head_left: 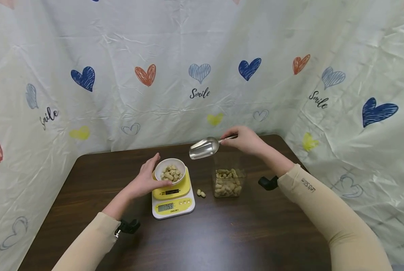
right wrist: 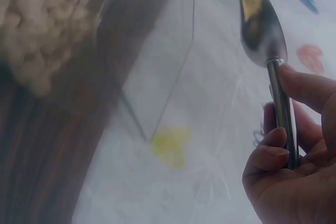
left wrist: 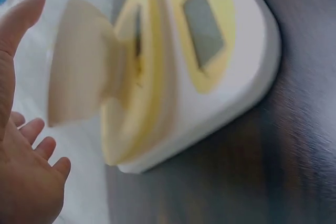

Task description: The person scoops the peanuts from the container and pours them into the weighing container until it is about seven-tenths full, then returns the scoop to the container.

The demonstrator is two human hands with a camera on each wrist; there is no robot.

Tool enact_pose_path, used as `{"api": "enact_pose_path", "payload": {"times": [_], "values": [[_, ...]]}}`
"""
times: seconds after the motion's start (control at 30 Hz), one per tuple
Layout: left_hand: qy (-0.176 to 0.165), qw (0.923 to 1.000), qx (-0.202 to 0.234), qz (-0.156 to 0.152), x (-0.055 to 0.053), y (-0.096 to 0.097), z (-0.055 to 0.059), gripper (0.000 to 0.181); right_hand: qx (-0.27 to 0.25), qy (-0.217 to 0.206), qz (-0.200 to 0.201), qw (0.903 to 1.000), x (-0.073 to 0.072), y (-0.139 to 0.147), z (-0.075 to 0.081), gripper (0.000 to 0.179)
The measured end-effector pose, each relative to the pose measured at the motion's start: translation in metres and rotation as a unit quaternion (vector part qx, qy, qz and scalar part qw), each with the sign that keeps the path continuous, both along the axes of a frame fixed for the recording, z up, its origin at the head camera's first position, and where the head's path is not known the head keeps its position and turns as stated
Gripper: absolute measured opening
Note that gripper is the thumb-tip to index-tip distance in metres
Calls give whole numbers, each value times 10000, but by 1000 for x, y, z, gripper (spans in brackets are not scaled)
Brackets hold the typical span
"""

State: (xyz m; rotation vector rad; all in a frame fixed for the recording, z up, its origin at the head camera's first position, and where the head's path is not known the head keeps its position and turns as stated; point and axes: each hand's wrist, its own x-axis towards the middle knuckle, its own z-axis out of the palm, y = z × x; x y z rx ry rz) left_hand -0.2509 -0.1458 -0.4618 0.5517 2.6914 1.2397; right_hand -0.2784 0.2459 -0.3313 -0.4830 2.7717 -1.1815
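Observation:
On a yellow and white kitchen scale (head_left: 173, 206) stands a small white bowl (head_left: 162, 165) with peanuts (head_left: 170, 174) in it. My left hand (head_left: 142, 182) is spread around the bowl's left side, its thumb overlapping the front rim in the head view. In the left wrist view its fingers (left wrist: 46, 146) are relaxed and stand apart from the bowl. With fingers and thumb, my right hand (head_left: 246, 140) grips the handle of a metal scoop (head_left: 204, 148). The scoop is in the air, between the bowl and a clear container, and its trough looks empty.
The clear plastic container (head_left: 227, 190), partly filled with peanuts, stands right of the scale on the dark wooden table (head_left: 215, 241). An unshelled peanut (head_left: 201, 193) lies between them. A white curtain (head_left: 175, 41) with printed hearts hangs behind and beside the table.

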Motion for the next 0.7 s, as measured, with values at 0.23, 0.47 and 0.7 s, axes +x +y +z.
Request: {"api": "enact_pose_path", "payload": {"times": [0.23, 0.47, 0.7], "values": [[465, 9983, 152, -305, 8, 21, 29, 120, 16, 244, -147, 9996, 12, 35, 11, 27], [565, 9942, 324, -850, 22, 56, 47, 116, 408, 459, -210, 9979, 18, 62, 20, 20], [333, 9898, 491, -1297, 23, 91, 47, 117, 962, 467, 95, 9942, 17, 76, 16, 17]]}}
